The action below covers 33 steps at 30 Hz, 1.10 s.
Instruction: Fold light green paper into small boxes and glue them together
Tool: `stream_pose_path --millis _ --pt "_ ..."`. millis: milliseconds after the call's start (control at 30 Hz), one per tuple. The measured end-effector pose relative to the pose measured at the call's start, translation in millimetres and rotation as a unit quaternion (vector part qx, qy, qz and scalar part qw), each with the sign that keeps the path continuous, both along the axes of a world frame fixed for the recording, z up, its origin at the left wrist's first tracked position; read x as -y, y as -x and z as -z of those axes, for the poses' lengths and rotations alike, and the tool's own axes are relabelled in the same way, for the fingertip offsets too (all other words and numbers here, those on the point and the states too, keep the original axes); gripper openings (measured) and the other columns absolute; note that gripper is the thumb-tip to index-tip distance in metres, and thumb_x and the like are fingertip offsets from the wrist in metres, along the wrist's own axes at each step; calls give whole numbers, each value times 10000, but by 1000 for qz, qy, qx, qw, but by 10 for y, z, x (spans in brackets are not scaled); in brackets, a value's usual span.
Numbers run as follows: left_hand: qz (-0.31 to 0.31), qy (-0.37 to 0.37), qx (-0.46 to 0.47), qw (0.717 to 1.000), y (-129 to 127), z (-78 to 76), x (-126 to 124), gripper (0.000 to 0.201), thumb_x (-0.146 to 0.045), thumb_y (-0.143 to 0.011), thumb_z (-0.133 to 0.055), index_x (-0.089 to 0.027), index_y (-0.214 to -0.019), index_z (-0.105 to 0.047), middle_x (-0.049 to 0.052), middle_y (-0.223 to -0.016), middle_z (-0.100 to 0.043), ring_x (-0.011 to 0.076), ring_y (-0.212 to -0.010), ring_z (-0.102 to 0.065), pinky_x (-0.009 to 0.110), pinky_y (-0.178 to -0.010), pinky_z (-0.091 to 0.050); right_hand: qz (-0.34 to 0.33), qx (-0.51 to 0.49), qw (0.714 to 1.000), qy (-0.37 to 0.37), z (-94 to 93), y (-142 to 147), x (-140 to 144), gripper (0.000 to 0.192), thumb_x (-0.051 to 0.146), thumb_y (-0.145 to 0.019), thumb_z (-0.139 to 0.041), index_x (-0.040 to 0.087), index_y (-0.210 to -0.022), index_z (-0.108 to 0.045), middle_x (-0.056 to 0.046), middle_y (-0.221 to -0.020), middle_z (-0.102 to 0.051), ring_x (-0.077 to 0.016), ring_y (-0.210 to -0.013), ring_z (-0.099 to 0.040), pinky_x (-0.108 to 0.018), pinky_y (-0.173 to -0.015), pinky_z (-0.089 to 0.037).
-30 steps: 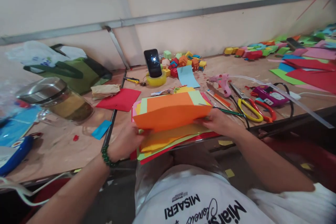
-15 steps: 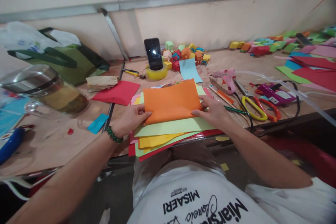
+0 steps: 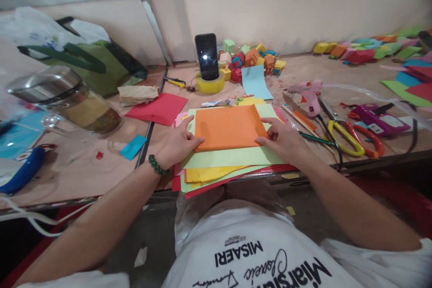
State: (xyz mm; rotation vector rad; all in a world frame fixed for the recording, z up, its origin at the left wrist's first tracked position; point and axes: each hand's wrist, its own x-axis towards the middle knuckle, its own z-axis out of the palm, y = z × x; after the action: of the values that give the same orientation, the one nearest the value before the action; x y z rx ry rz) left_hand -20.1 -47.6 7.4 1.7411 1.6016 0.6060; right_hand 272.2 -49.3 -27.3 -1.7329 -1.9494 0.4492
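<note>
A sheet of orange paper [image 3: 229, 128], seemingly folded along its near edge, lies over a stack of coloured paper. My left hand [image 3: 180, 144] holds its left edge, the thumb at the lower left corner and the index finger raised beside the edge. At the right edge my right hand [image 3: 285, 141] has its thumb on the lower right corner and its other fingers curled beside it. Below the orange paper show light green paper [image 3: 232, 158], yellow paper [image 3: 205, 175] and a red edge. The hands partly cover the orange sheet's sides.
A phone [image 3: 207, 56] stands in a yellow tape roll [image 3: 209, 84], near small paper boxes [image 3: 251, 57]. To the right lie a pink glue gun [image 3: 312, 96], scissors [image 3: 344, 137] and a purple device [image 3: 378, 119]. A lidded glass jug [image 3: 87, 108] stands left.
The orange paper has come down flatter onto the stack. My left index finger has lifted away from its edge. The whole view has shifted slightly.
</note>
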Motion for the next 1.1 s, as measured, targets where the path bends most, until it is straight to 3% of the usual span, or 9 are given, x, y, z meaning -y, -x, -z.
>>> stream_pose_path --millis 200,333,467,567,633,733,1100 --pt "28 -18 9 999 24 -25 26 830 -407 -726 -628 -119 -1446 -333 -95 -521 -453 104 -480 -426 215 -464 -294 -7 -11 1000 15 -71 31 -9 620 341 -742 -684 159 -1306 -502 31 -628 -591 -149 -569 -531 -253 -532 -353" --pt "38 -45 -35 998 -17 -41 30 682 -354 -738 -572 -105 -1366 -481 -74 -534 -457 109 -503 -426 228 -491 -321 -17 -1 1000 13 -118 44 -8 593 336 -767 -647 150 -1310 -495 24 -629 -592 -150 -569 -533 -253 -536 -355" --pt "38 -60 -103 992 -53 -40 38 490 -377 -766 -525 -156 -1179 -671 -8 -619 -603 135 -549 -488 253 -534 -371 -19 17 999 20 -128 41 -20 583 331 -778 -633 138 -1310 -494 14 -652 -594 -158 -600 -544 -257 -559 -360" --pt "37 -66 -87 993 -31 -4 24 431 -419 -787 -497 -172 -1045 -739 59 -839 -728 186 -703 -599 282 -645 -447 -22 20 999 17 -100 30 -24 566 325 -792 -619 133 -1309 -492 19 -647 -580 -155 -600 -539 -255 -559 -356" --pt "40 -58 -59 996 5 23 4 440 -458 -784 -504 -173 -1014 -748 72 -938 -742 207 -803 -629 286 -701 -469 -21 17 1000 8 -79 22 -24 558 328 -795 -616 137 -1305 -494 24 -642 -572 -151 -598 -536 -252 -561 -358" --pt "47 -38 -49 997 49 40 -18 492 -504 -749 -555 -171 -1067 -730 64 -924 -749 201 -775 -631 279 -671 -474 -20 15 1000 6 -74 21 -25 558 333 -785 -627 142 -1295 -505 26 -640 -569 -147 -590 -529 -249 -559 -356" --pt "42 -48 -104 992 -84 -84 44 382 -342 -790 -504 -165 -1016 -755 59 -899 -760 182 -731 -632 258 -663 -492 -27 6 1000 -2 -129 43 -26 451 288 -811 -572 125 -1232 -548 13 -644 -582 -145 -588 -510 -245 -559 -354"
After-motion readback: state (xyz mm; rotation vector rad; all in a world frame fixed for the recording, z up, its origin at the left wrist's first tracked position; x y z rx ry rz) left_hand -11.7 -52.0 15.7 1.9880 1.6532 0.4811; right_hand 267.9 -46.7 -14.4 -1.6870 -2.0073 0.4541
